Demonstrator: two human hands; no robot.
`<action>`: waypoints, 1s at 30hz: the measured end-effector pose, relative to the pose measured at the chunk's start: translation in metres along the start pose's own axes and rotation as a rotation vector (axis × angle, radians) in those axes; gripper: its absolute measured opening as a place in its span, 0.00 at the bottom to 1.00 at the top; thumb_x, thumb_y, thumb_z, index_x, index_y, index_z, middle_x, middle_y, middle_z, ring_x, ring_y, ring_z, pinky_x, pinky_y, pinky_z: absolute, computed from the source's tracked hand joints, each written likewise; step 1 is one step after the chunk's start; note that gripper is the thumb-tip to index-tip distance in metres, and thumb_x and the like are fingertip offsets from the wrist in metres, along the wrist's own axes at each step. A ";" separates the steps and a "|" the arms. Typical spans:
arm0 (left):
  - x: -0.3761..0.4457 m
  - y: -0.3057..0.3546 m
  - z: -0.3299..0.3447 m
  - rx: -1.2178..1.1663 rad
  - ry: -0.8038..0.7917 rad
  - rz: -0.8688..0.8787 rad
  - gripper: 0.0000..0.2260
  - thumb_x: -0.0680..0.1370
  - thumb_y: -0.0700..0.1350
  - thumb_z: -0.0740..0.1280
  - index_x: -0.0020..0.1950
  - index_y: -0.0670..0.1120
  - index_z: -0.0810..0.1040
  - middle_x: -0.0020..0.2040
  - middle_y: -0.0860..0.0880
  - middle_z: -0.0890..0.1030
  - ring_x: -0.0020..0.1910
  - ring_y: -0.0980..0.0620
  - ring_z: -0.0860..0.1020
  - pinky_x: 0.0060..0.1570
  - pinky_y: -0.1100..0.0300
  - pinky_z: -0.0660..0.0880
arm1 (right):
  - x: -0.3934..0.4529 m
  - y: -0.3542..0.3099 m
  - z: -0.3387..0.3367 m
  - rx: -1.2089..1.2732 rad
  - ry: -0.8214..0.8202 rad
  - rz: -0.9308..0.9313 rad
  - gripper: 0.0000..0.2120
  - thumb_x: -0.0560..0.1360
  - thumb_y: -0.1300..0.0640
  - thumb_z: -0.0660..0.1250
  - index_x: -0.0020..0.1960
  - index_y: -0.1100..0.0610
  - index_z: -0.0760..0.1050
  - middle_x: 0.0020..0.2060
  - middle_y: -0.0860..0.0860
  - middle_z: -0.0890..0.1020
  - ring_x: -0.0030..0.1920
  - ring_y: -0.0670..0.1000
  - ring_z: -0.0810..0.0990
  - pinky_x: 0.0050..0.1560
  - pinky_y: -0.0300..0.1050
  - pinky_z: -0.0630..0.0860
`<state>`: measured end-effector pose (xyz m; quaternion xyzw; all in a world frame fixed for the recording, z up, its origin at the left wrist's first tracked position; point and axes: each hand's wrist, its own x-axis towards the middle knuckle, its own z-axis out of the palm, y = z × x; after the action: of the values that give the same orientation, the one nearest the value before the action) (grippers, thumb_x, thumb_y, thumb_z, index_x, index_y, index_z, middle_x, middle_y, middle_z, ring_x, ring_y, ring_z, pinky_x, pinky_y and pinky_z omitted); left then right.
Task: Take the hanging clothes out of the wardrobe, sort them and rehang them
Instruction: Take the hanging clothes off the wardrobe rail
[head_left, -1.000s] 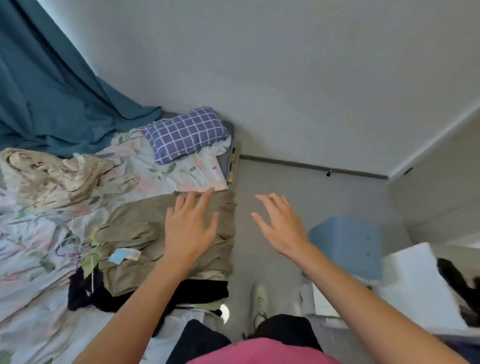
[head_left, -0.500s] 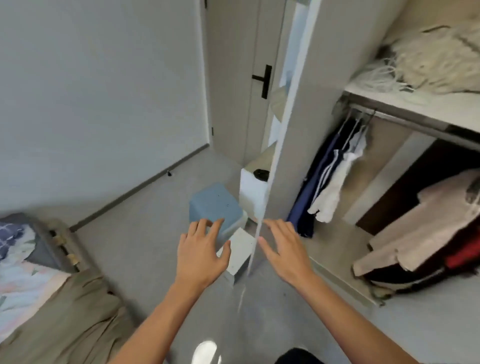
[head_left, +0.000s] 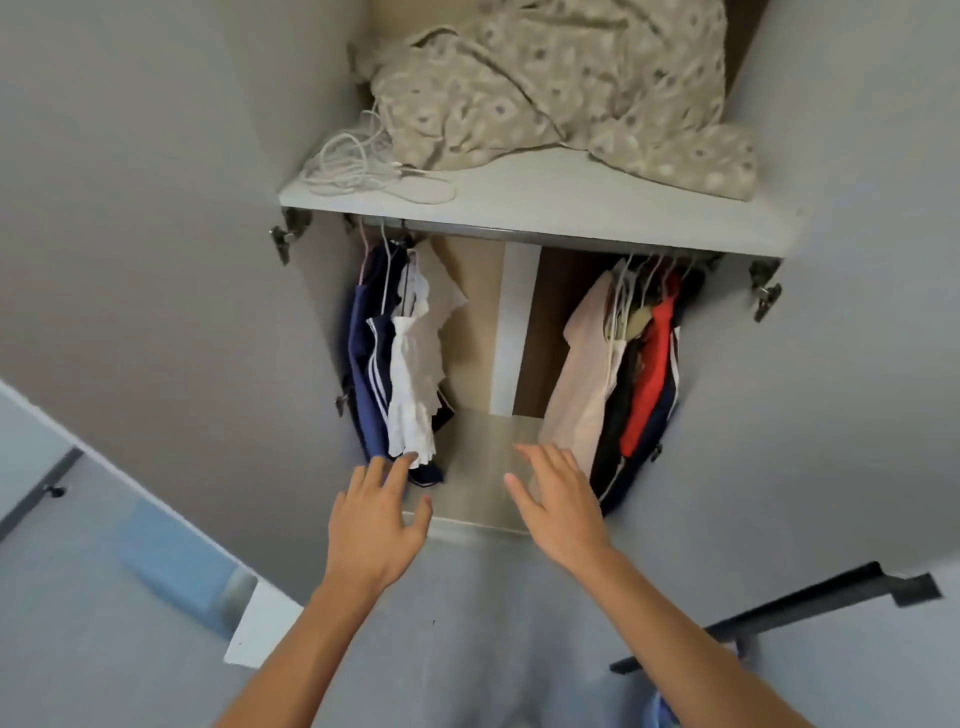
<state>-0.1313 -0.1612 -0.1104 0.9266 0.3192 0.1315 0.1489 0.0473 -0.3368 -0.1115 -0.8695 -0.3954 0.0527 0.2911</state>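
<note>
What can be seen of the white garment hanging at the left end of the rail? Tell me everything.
The white garment looks like thin, crinkled fabric with a ruffled or lacy edge. It hangs from a hanger on the rail under the shelf, in the left group, with a navy striped piece to its left and a beige piece behind it. Its hem ends just above the left hand, whose fingers reach close; contact cannot be told.

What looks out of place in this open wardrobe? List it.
On the white top shelf, a beige patterned fabric lies crumpled, one corner drooping past the front edge, beside a loosely tangled white cord. The hanging clothes are bunched at both rail ends, leaving the middle bare.
</note>
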 end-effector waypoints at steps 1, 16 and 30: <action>0.010 0.006 0.006 -0.016 -0.010 0.002 0.26 0.79 0.60 0.58 0.74 0.52 0.73 0.56 0.51 0.77 0.56 0.46 0.75 0.46 0.50 0.76 | 0.008 0.011 -0.006 0.006 0.001 0.025 0.23 0.83 0.40 0.57 0.72 0.50 0.71 0.63 0.46 0.76 0.66 0.50 0.72 0.65 0.53 0.75; 0.207 -0.011 0.064 -0.113 -0.081 0.002 0.22 0.82 0.51 0.66 0.76 0.50 0.70 0.65 0.49 0.76 0.65 0.44 0.73 0.54 0.46 0.78 | 0.185 0.082 -0.015 -0.014 0.102 0.294 0.26 0.82 0.53 0.64 0.79 0.54 0.65 0.74 0.51 0.70 0.74 0.53 0.69 0.70 0.53 0.74; 0.372 -0.087 0.099 -0.203 -0.177 -0.192 0.25 0.77 0.41 0.72 0.71 0.40 0.67 0.67 0.38 0.69 0.60 0.33 0.76 0.52 0.40 0.79 | 0.268 0.128 0.034 -0.207 0.074 0.603 0.29 0.78 0.55 0.68 0.76 0.61 0.67 0.74 0.60 0.71 0.77 0.63 0.63 0.74 0.62 0.69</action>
<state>0.1374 0.1194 -0.1773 0.8800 0.3771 0.0661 0.2811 0.3028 -0.1943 -0.1726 -0.9739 -0.1122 0.0645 0.1864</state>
